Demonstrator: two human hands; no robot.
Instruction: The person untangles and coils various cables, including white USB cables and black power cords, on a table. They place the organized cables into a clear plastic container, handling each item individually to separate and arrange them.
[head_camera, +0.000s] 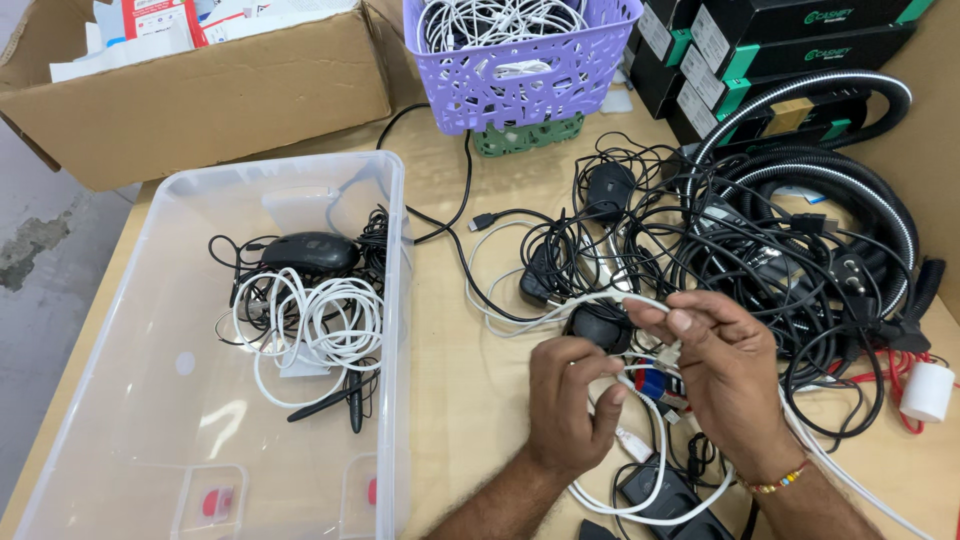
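Note:
My left hand (572, 400) and my right hand (722, 365) are close together over the wooden table, both pinching a white cable (655, 480) that loops down toward the table's front edge. Its white strand also runs left from my right fingers across a black mouse (598, 325). Just behind the hands lies a big tangle of black cables (760, 250) with another black mouse (610, 188) in it. A beaded bracelet sits on my right wrist.
A clear plastic bin (180, 400) at left holds a black mouse (308, 252) and coiled white cables (315, 320). Behind are a cardboard box (200, 100), a purple basket (520, 70) of white cables, stacked black boxes (780, 50), a ribbed black hose (860, 190) and a white adapter (928, 390).

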